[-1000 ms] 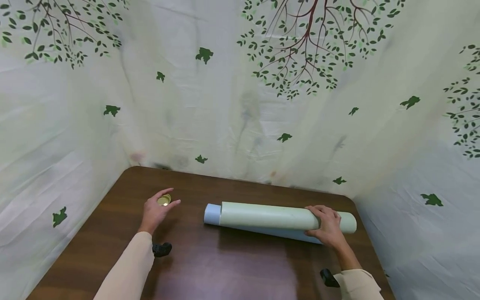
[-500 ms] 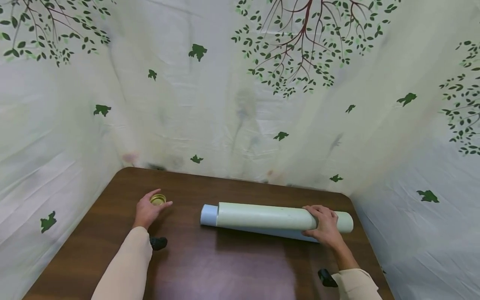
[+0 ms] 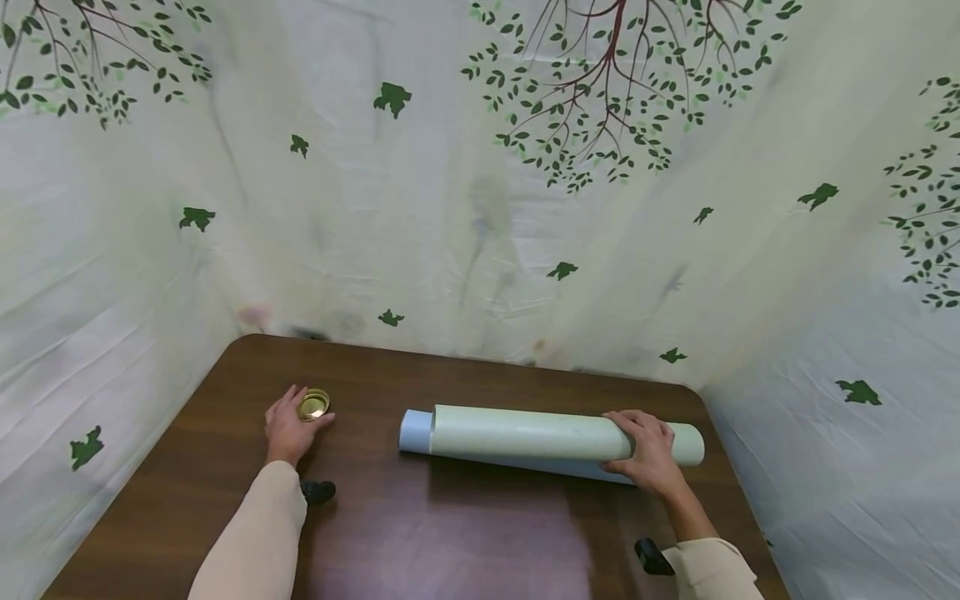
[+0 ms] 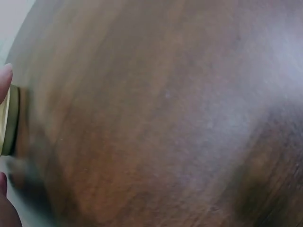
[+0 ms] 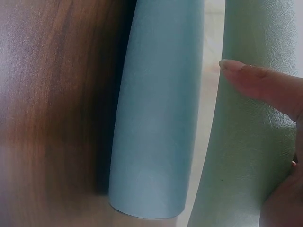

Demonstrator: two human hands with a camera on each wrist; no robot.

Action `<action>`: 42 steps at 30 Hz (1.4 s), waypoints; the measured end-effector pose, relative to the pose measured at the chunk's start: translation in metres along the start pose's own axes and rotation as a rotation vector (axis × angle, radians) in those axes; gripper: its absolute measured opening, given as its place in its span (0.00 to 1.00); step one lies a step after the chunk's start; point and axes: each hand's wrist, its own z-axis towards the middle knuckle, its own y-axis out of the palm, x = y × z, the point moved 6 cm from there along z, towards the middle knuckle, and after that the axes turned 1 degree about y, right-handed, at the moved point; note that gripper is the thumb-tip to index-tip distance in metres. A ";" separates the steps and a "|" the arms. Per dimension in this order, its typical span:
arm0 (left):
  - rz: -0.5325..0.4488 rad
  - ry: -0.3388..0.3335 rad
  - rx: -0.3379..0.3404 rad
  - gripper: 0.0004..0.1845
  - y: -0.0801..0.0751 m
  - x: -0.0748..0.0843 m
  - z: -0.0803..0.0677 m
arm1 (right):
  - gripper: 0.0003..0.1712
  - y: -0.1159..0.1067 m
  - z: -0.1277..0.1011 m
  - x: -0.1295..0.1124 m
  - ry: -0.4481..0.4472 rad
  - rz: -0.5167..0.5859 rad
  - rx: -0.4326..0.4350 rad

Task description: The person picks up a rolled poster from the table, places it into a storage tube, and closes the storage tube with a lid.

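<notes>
My left hand (image 3: 288,427) is at the left of the table with thumb and fingers spread beside a small round gold piece (image 3: 314,405) like a jar lid. At the left edge of the left wrist view, a fingertip (image 4: 4,78) overlaps the gold rim (image 4: 10,120), while the thumb shows apart below it. My right hand (image 3: 647,450) grips a pale green roll (image 3: 525,431) near its right end. A light blue roll (image 3: 415,432) lies partly hidden under the green one. In the right wrist view a whitish gap separates the blue roll (image 5: 156,113) from the green roll (image 5: 241,156).
Everything is on a dark brown wooden table (image 3: 480,533) with rounded far corners. White cloth (image 3: 450,208) printed with leafy branches hangs behind it and along both sides. Dark devices are strapped at the left wrist (image 3: 318,492) and right wrist (image 3: 651,557).
The left fingers have drawn back leftward from the gold piece, which now shows more fully, its round inside facing up. The right hand keeps its grip on the green roll; the view has shifted slightly.
</notes>
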 end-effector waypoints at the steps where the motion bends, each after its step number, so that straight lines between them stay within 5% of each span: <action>1: 0.011 0.001 -0.011 0.40 0.000 -0.001 -0.001 | 0.43 0.000 0.000 0.000 0.000 0.000 -0.006; 10: 0.190 0.108 0.062 0.31 -0.003 0.002 -0.006 | 0.42 -0.003 0.002 0.002 0.008 -0.008 -0.003; 22: 0.263 0.128 -0.083 0.37 0.005 0.006 0.001 | 0.42 -0.005 -0.001 0.006 0.015 -0.017 -0.008; 29: 0.234 0.173 -0.070 0.34 0.003 0.011 -0.003 | 0.42 -0.007 0.000 0.005 0.019 -0.009 -0.014; 42: 0.041 0.100 -0.068 0.36 -0.013 0.015 -0.018 | 0.42 -0.010 0.000 0.003 0.031 -0.019 -0.031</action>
